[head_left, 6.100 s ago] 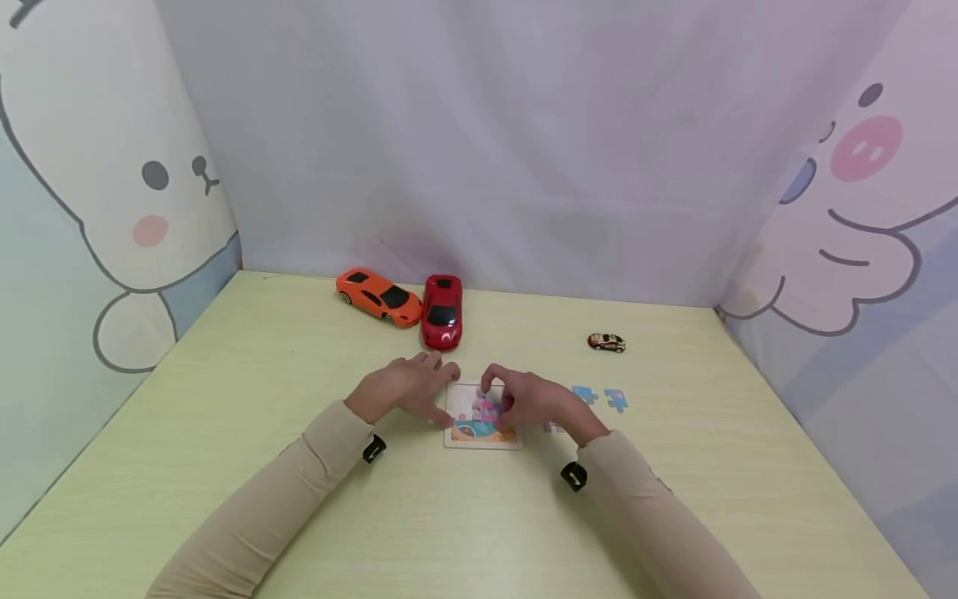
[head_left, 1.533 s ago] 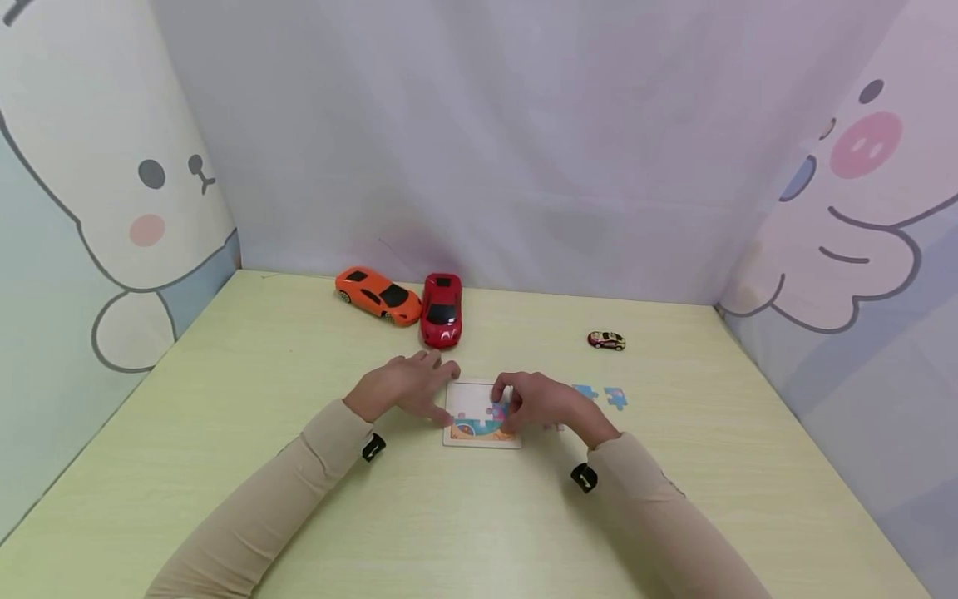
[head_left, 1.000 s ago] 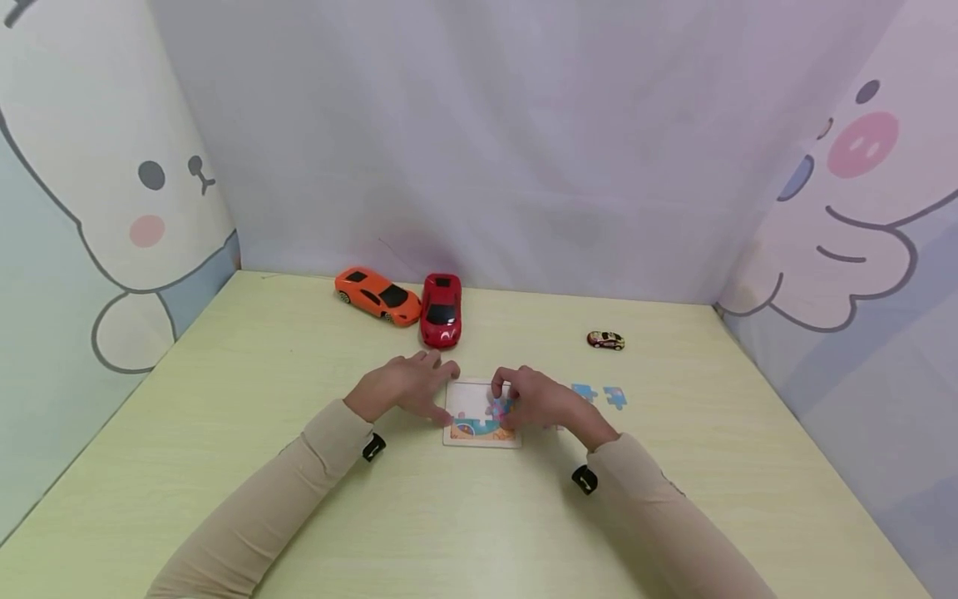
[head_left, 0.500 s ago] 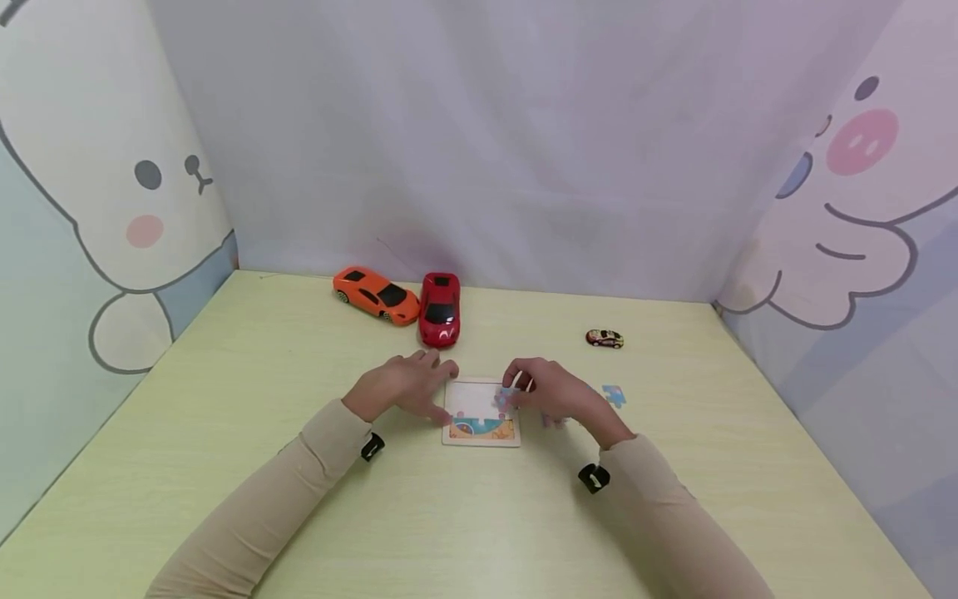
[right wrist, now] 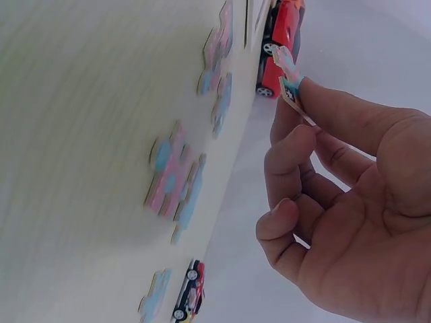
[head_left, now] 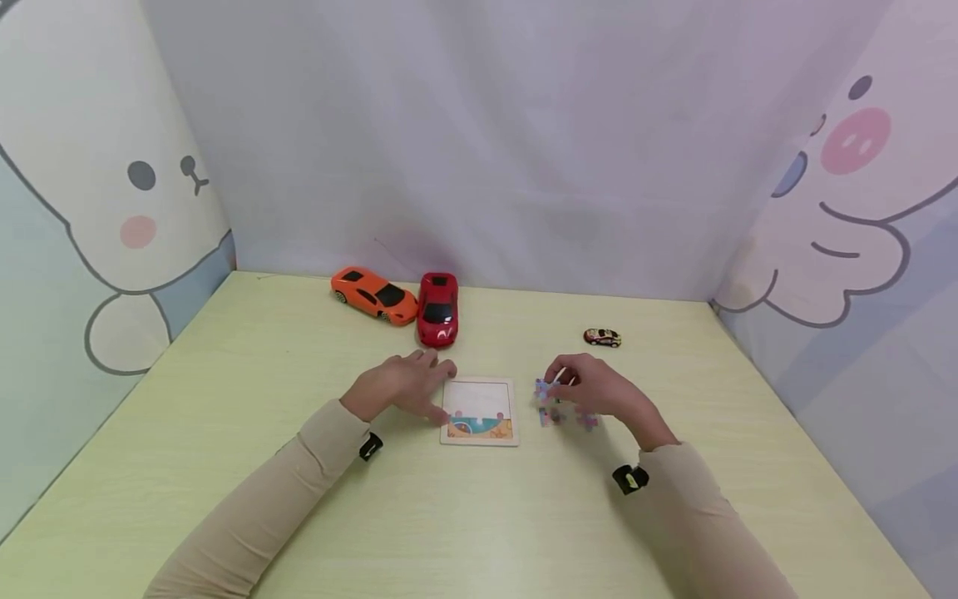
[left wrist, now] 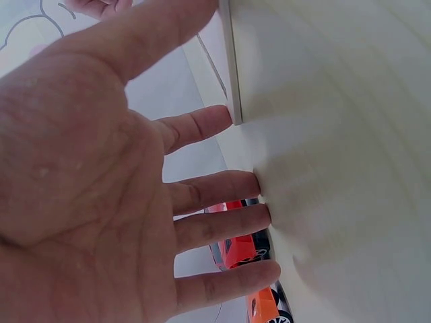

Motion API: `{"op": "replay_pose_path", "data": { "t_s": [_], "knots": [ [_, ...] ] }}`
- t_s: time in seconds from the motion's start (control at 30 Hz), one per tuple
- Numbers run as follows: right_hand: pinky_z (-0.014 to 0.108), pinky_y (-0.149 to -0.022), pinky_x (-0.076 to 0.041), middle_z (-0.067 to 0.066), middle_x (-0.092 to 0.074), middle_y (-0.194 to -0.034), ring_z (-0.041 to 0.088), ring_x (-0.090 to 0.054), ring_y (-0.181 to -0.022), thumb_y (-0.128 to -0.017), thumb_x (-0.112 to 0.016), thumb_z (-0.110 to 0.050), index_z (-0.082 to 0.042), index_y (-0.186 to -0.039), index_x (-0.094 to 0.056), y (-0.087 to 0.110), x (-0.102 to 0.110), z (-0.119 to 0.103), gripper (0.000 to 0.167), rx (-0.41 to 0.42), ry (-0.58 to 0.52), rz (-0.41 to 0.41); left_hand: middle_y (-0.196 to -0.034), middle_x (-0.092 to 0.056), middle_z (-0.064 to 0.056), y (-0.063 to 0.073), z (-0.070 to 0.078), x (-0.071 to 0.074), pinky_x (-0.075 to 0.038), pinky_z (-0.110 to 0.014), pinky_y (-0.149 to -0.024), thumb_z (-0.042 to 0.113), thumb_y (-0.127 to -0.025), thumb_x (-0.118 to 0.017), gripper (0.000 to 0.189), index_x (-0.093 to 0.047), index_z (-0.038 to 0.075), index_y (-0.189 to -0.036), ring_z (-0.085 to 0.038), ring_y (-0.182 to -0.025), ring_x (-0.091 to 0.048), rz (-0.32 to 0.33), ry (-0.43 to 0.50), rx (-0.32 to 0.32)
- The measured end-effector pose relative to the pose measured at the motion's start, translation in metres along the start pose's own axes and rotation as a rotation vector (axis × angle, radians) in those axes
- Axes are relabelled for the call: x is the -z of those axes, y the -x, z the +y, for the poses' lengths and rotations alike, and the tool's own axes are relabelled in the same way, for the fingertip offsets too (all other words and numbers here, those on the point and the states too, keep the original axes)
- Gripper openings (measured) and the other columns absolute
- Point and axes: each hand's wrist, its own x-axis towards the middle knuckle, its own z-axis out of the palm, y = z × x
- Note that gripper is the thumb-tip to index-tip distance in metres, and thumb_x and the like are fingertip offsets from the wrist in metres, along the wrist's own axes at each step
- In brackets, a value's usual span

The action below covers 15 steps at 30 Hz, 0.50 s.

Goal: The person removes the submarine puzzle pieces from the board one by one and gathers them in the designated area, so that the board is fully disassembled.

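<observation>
My left hand lies at the left side of a small puzzle tray, thumb and index finger touching its edge, fingers extended. Along the bottom of the tray sits a row of joined teal and sandy pieces; the area above is bare white. To the right of the tray, my right hand pinches a puzzle piece between thumb and fingers, held above the table in the right wrist view. Below it lie several loose pink and blue puzzle pieces, partly hidden by the hand in the head view.
An orange toy car and a red toy car stand at the back, left of centre. A small patterned toy car is beyond my right hand. A cloth backdrop rises behind the table.
Pink castle pieces seen in the tray earlier are out of it. My right hand has lifted a piece from the tray's right side and carried it right. The left hand stays put.
</observation>
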Motion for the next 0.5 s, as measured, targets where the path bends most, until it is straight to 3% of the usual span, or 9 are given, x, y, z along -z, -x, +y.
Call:
{"op": "replay_pose_path", "data": {
  "t_s": [0.5],
  "knots": [
    [0.036,-0.069,-0.046,0.009,-0.063,-0.089,0.024,-0.056,-0.078,-0.097,-0.065,-0.011,-0.004,-0.106,-0.063,0.037,0.031,0.040,0.011,-0.100,-0.009,0.009,-0.133,-0.047,-0.011,0.000,0.000,0.000,-0.046,-0.050,-0.097,0.051,-0.085,-0.076,0.072,-0.045,0.020,-0.142,-0.026,-0.121,-0.045,-0.012,-0.001,0.000]
  ]
}}
